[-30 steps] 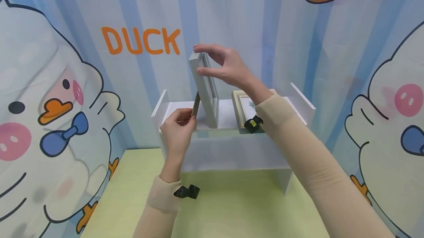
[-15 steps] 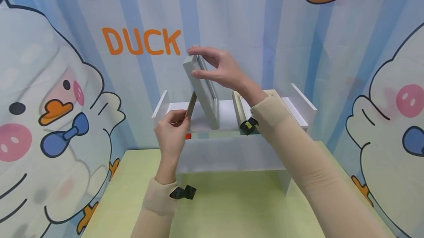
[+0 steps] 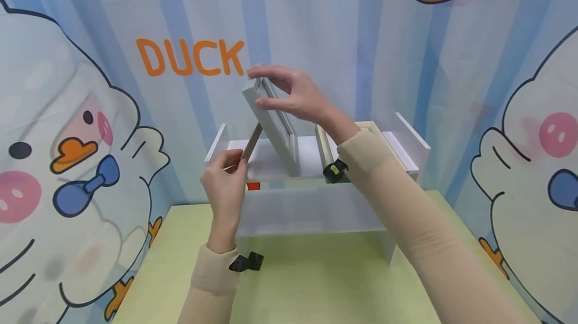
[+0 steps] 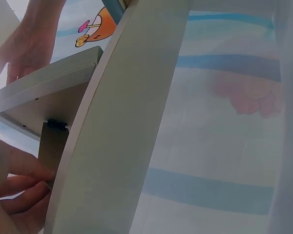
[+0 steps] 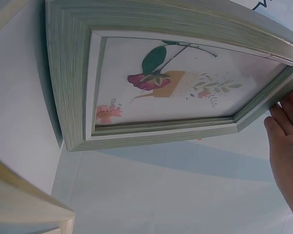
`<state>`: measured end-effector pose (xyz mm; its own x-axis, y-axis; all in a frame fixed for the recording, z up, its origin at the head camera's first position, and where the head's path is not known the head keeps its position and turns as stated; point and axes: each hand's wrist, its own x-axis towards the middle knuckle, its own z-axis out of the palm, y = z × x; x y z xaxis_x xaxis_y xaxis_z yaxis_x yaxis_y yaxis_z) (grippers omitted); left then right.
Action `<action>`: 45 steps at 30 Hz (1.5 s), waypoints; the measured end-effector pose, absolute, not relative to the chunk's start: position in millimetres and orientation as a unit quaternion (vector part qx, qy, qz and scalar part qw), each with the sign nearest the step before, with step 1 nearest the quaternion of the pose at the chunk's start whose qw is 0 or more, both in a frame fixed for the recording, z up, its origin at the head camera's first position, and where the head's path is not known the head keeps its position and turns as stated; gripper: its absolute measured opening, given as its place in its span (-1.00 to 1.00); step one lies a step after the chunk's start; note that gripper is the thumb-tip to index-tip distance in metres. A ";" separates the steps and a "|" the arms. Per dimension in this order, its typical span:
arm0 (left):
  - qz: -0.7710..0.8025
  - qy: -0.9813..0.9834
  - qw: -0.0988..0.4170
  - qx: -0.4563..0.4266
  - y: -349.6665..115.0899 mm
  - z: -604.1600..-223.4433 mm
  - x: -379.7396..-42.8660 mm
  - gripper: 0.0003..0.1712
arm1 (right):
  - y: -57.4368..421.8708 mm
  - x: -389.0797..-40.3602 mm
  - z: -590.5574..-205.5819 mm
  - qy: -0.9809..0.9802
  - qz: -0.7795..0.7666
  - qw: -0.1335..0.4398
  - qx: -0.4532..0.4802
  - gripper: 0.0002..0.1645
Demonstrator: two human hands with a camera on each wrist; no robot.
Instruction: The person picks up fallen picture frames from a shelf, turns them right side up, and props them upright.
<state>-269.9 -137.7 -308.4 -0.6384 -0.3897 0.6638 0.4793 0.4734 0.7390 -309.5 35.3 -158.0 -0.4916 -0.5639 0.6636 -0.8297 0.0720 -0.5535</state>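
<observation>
A grey-green picture frame (image 3: 274, 131) stands tilted on the white shelf (image 3: 310, 156), its lower edge on the board and its top leaning left. In the right wrist view the frame (image 5: 68, 87) shows a print with a dark pink flower. My right hand (image 3: 295, 93) grips its top, fingers over the upper edge and thumb on the near side. A flat support leg (image 3: 253, 142) swings out from the frame's back; my left hand (image 3: 223, 181) pinches its free end. The left wrist view shows the leg (image 4: 52, 146) joined to the back by a dark fitting.
A cream picture frame (image 3: 322, 144) lies on the shelf's right part, partly behind my right forearm. Raised panels (image 3: 413, 138) close the shelf's ends. A small red thing (image 3: 254, 186) shows below the shelf board. The shelf stands on a yellow-green table (image 3: 316, 279).
The frame's top has tipped further left, with my right hand following. My left hand has moved left and slightly down with the leg, which now slants further out from the frame.
</observation>
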 end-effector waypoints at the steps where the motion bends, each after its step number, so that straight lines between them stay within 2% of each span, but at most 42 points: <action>1: -0.509 -0.746 0.428 -0.030 -137.9 -308.3 -269.4 -0.87 | 35.0 -309.1 -157.6 -0.719 0.478 0.139 0.485 -0.40; 14: -0.421 -0.767 0.484 -0.017 -140.1 -308.4 -266.8 -0.88 | 29.9 -304.7 -155.0 -0.734 0.466 0.132 0.477 -0.40; 32: -0.431 -0.772 0.465 -0.034 -141.6 -306.6 -265.8 -0.85 | 28.5 -303.9 -154.1 -0.738 0.460 0.129 0.477 -0.38; 37: -0.458 -0.760 0.459 -0.042 -141.1 -300.7 -262.3 -0.74 | 33.7 -321.5 -158.1 -0.737 0.481 0.114 0.461 -0.38; 45: -0.513 -0.717 0.461 -0.103 -127.4 -273.9 -254.7 -0.56 | 50.3 -357.7 -164.7 -0.780 0.491 0.076 0.381 -0.33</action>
